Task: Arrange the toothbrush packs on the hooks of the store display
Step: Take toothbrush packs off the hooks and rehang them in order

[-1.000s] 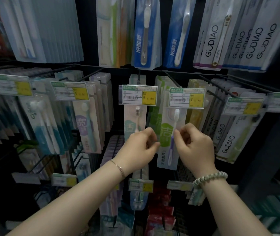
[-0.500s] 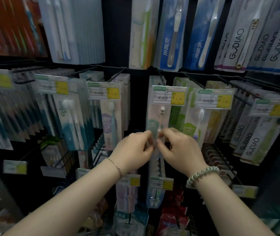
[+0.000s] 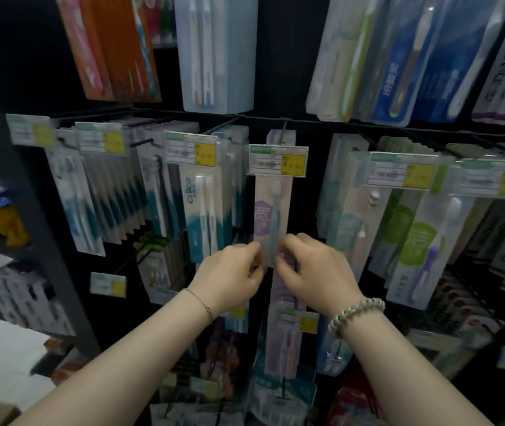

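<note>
Now both hands are close together at the bottom of the lilac pack (image 3: 271, 210), which hangs from the middle hook (image 3: 282, 124) behind a price tag (image 3: 277, 159). The left hand (image 3: 229, 272) pinches its lower left edge and the right hand (image 3: 315, 269) its lower right edge. The frame is blurred, so I cannot tell how firm the hold is. The step looks like squaring this pack on its hook. To do it well, use a light, even pinch on both sides so the thin card does not bend, and draw it straight down until it hangs plumb. Its face should sit flush behind the tag, apart from the blue-and-white pack (image 3: 202, 216) to the left. Pulling outward risks slipping it off the hook.
</note>
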Demonstrator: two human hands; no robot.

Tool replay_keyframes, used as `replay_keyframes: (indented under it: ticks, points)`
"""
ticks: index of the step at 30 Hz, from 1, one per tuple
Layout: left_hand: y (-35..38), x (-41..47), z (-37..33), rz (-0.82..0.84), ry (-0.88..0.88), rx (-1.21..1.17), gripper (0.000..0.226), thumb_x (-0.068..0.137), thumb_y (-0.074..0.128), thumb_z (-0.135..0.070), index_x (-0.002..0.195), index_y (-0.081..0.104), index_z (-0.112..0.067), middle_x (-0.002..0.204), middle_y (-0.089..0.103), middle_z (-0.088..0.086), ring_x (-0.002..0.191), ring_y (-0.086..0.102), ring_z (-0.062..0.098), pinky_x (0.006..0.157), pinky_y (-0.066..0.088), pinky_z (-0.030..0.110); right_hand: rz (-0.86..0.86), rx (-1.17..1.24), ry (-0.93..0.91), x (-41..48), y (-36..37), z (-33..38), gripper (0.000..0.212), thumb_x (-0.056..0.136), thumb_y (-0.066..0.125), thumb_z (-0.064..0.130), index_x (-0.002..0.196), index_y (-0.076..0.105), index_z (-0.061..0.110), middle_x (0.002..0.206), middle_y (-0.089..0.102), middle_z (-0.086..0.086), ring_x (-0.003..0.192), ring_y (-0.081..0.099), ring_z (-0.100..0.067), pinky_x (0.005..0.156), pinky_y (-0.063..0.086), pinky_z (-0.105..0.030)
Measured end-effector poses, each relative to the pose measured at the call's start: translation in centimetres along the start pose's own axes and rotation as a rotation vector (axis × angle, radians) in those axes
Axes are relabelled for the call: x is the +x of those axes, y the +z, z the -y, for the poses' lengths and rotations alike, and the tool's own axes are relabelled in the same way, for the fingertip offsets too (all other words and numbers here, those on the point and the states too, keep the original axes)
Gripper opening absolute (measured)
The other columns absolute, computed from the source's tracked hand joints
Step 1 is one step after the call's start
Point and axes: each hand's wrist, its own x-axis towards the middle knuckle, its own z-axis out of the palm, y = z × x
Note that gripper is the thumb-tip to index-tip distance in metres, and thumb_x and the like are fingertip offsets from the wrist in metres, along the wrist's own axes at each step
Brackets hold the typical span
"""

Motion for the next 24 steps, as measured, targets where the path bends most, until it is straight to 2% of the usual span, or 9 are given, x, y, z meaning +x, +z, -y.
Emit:
replay_keyframes:
  ticks: [5, 11, 18, 24]
  points:
    - [-0.4, -1.2, 2.7, 0.002, -0.039, 0.018, 0.014, 0.096, 0.048, -0.037, 0.095, 0.05, -0.023, 0.082, 0.054, -0.009, 0.075, 0.057, 0.018, 0.062, 0.051, 0.034, -0.026, 0.006, 0.032, 0.3, 1.6, 2.0, 0.014, 0.091, 0.056, 0.031, 0.092, 0.056, 0.017, 0.076, 0.047, 0.01, 0.066, 0.053, -0.015, 0.052, 0.046, -0.032]
    - [-0.2, -1.9, 4.1, 0.022, -0.037, 0.008, 0.016, 0.096, 0.049, -0.039, 0.093, 0.049, -0.024, 0.085, 0.057, -0.007, 0.076, 0.058, 0.019, 0.065, 0.052, 0.036, 0.007, 0.007, 0.097, -0.2, 2.6, 2.9, 0.017, 0.092, 0.053, 0.034, 0.092, 0.057, 0.017, 0.082, 0.055, 0.006, 0.072, 0.056, -0.014, 0.057, 0.048, -0.032]
    - [0.3, -0.7, 3.7, 0.02, -0.052, -0.024, 0.015, 0.097, 0.049, -0.038, 0.097, 0.051, -0.023, 0.081, 0.055, -0.009, 0.072, 0.056, 0.015, 0.059, 0.048, 0.031, 0.083, -0.004, 0.177, -0.2, 2.6, 1.8, 0.02, 0.094, 0.048, 0.038, 0.095, 0.056, 0.019, 0.087, 0.055, 0.006, 0.076, 0.057, -0.015, 0.063, 0.05, -0.034]
    - [0.6, 1.0, 3.0, 0.029, -0.073, -0.006, 0.017, 0.097, 0.049, -0.039, 0.1, 0.052, -0.024, 0.087, 0.053, -0.012, 0.079, 0.054, 0.012, 0.066, 0.049, 0.032, 0.127, 0.0, 0.206, 0.9, 1.9, -0.2, 0.021, 0.094, 0.044, 0.04, 0.097, 0.055, 0.023, 0.09, 0.053, 0.007, 0.081, 0.057, -0.015, 0.068, 0.047, -0.032]
